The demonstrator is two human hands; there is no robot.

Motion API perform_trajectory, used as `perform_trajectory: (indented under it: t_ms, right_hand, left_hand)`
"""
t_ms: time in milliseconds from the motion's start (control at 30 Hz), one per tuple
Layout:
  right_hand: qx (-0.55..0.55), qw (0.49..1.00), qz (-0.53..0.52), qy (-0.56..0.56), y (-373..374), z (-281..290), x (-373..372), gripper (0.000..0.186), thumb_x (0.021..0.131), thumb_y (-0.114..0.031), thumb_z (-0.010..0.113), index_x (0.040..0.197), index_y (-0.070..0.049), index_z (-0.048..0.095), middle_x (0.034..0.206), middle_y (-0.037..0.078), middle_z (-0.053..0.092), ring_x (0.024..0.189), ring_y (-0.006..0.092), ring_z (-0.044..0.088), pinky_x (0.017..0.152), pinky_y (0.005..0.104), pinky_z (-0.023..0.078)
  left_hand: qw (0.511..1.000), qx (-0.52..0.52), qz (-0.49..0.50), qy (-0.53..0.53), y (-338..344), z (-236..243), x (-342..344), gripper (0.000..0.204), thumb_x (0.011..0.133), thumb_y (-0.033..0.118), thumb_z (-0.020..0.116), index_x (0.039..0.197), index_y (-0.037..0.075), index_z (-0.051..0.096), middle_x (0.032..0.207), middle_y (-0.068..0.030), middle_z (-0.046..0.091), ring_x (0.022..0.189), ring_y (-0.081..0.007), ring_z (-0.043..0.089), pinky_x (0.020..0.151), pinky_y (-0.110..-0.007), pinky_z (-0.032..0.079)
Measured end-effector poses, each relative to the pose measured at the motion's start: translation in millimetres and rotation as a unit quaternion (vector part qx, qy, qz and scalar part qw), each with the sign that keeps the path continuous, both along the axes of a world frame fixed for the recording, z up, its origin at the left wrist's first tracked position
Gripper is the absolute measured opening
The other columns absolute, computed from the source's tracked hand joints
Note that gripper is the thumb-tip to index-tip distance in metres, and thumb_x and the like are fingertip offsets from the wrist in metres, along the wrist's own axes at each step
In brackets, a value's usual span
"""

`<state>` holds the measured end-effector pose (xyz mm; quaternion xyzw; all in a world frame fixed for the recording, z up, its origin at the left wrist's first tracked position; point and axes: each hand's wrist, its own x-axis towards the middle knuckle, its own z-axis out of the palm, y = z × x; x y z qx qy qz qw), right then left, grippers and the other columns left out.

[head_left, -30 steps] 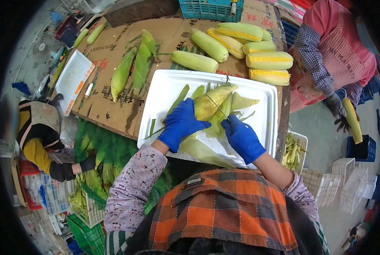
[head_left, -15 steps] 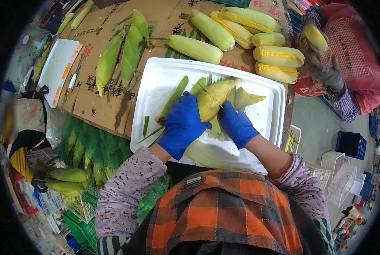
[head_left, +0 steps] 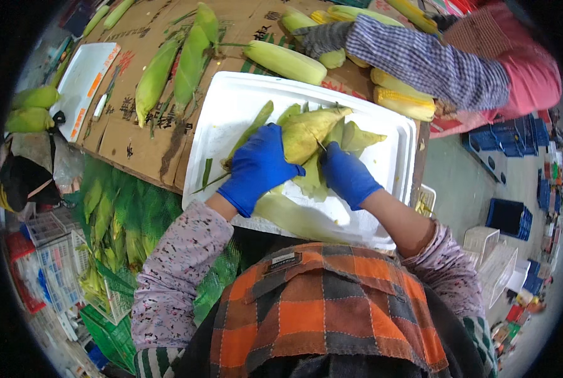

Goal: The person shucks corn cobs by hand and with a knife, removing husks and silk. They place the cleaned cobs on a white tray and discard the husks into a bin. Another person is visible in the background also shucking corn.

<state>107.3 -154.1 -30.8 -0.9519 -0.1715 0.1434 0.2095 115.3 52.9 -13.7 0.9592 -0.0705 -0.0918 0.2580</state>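
Observation:
Over a white foam tray (head_left: 206,113), my blue-gloved left hand (head_left: 261,169) grips an ear of corn (head_left: 310,133) in yellow-green husk. The ear lies slanted, its tip toward the upper right. My right hand (head_left: 349,176), also blue-gloved, is closed at the ear's right side. A thin dark point shows at its fingertips against the husk; the rest of what it holds is hidden. Torn husk leaves (head_left: 362,138) lie in the tray around the ear, and a broad pale husk piece (head_left: 294,215) lies along its near side.
Unpeeled corn (head_left: 157,79) and trimmed ears (head_left: 286,62) lie on the cardboard-covered table (head_left: 121,148). Across the trimmed ears reaches a co-worker's checked sleeve (head_left: 426,66). Left are a white tray (head_left: 96,85), a knife (head_left: 99,108) and green netting (head_left: 162,205) with corn.
The co-worker's arm has swung from the right over the trimmed ears. At far left, unpeeled ears have come up from below to beside the white tray. My hands keep nearly the same hold.

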Motion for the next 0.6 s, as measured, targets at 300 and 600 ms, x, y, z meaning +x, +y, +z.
perform_trajectory:
  t_ms: [300, 600]
  right_hand:
    - [0.052, 0.991, -0.109, 0.049, 8.0, -29.6, -10.4, 0.021, 0.092, -0.016, 0.052, 0.104, -0.001, 0.046, 0.079, 0.028, 0.065, 0.076, 0.0437, 0.065, 0.067, 0.0537, 0.05]
    - [0.111, 0.988, -0.108, -0.01, 8.3, 3.6, -18.5, 0.013, 0.091, -0.013, 0.053, 0.102, -0.006, 0.051, 0.087, 0.024, 0.065, 0.076, 0.0432, 0.064, 0.066, 0.0524, 0.05]
  left_hand:
    - [0.989, -0.112, -0.017, 0.095, 8.1, 9.6, 1.1, 0.075, 0.065, 0.038, 0.083, 0.123, 0.0, 0.053, 0.119, -0.0229, 0.059, 0.112, -0.0369, 0.058, 0.094, -0.043, 0.045]
    - [0.996, 0.016, -0.021, -0.088, 13.5, 4.1, 5.2, 0.092, 0.053, 0.062, 0.084, 0.12, 0.003, 0.061, 0.102, -0.0186, 0.062, 0.099, -0.0353, 0.061, 0.086, -0.045, 0.05]
